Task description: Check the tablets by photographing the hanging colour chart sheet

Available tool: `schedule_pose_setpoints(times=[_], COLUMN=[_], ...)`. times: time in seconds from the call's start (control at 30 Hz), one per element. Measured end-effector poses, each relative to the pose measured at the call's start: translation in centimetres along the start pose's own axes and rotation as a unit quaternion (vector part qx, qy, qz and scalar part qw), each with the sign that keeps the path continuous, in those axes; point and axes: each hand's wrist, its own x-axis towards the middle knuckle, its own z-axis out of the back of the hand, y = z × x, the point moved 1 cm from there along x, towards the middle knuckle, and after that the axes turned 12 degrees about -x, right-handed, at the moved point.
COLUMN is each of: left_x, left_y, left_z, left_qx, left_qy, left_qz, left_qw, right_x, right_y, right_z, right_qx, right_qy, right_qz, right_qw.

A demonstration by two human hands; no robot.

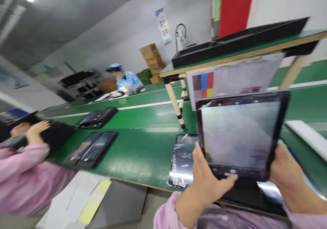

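Observation:
A black-framed tablet is held up in front of me, tilted, its lit screen showing a camera picture of a printed sheet. My left hand grips its lower left side, the thumb reaching over the bottom edge of the screen. At the lower right edge, my right hand is wrapped round the frame, with its fingers mostly hidden behind. Behind the tablet hangs a printed chart with coloured squares and fine lines. Another tablet, in clear film, lies on the green table beside my left hand.
A small stand carries black trays. More dark devices in trays lie to the left on the green table. A white bar is at right. One co-worker in pink sits left; another in blue sits further back.

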Motion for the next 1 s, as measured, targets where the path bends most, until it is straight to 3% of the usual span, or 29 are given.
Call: schedule_pose_setpoints(times=[0.1, 0.27, 0.5, 0.7, 1.0], left_x=[0.0, 0.2, 0.2, 0.1, 0.2], left_y=[-0.3, -0.5, -0.5, -0.4, -0.4], left_z=[-0.3, -0.5, -0.6, -0.4, -0.4], left_qx=[0.041, 0.059, 0.073, 0.055, 0.063], left_qy=[-0.014, -0.037, -0.049, -0.027, -0.055], left_qz=[-0.02, -0.055, -0.073, -0.05, -0.079], left_qw=[0.999, 0.996, 0.993, 0.997, 0.993], right_x=[-0.5, 0.0, 0.0, 0.0, -0.1], right_y=[1.1, 2.4, 2.4, 2.2, 2.8], right_z=[1.0, 0.2, -0.2, -0.1, -0.4], right_qx=[0.034, 0.071, 0.095, 0.021, -0.004], right_qy=[-0.01, 0.008, 0.018, 0.028, 0.023], right_qz=[-0.006, -0.014, 0.001, 0.007, 0.008], right_qw=[0.999, 0.997, 0.995, 0.999, 1.0])
